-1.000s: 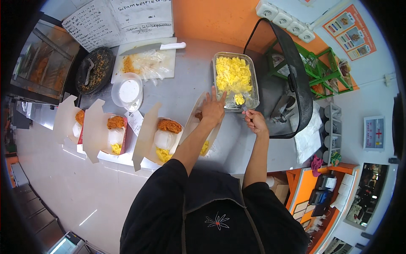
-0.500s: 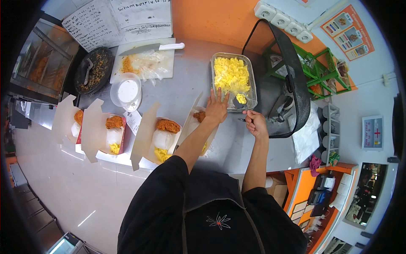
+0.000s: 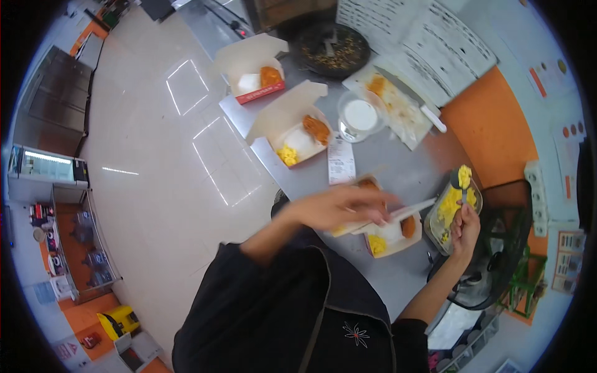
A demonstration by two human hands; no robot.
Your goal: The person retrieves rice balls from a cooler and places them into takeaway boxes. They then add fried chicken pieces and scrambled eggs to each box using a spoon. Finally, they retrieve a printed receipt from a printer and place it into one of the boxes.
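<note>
My right hand (image 3: 465, 231) is closed around the handle of a spoon (image 3: 464, 196), whose bowl carries a heap of scrambled egg (image 3: 464, 176). Spoon and hand are above a clear tub (image 3: 429, 229) of scrambled egg. Blurred by motion, my left hand (image 3: 339, 207) reaches over the two nearest meal boxes with its fingers stretched out; whether it touches a lid I cannot tell. The nearest box (image 3: 398, 247) has egg, rice and fried chicken. Another box, partly hidden, lies under my left hand. Farther left, one box (image 3: 292, 133) contains egg, rice and chicken; the farthest box (image 3: 258, 84) shows rice and chicken.
Along the counter lie a receipt (image 3: 341, 163), a round plastic container (image 3: 359, 116), a cutting board with a knife (image 3: 433, 118) and a dark mortar (image 3: 333, 50). A black mesh cover (image 3: 519, 230) stands beside the egg tub. Tiled floor (image 3: 161, 186) stretches away left.
My view has swung left. My left hand has left the egg tub's near side for the boxes. My right hand has raised the spoon with egg above the tub.
</note>
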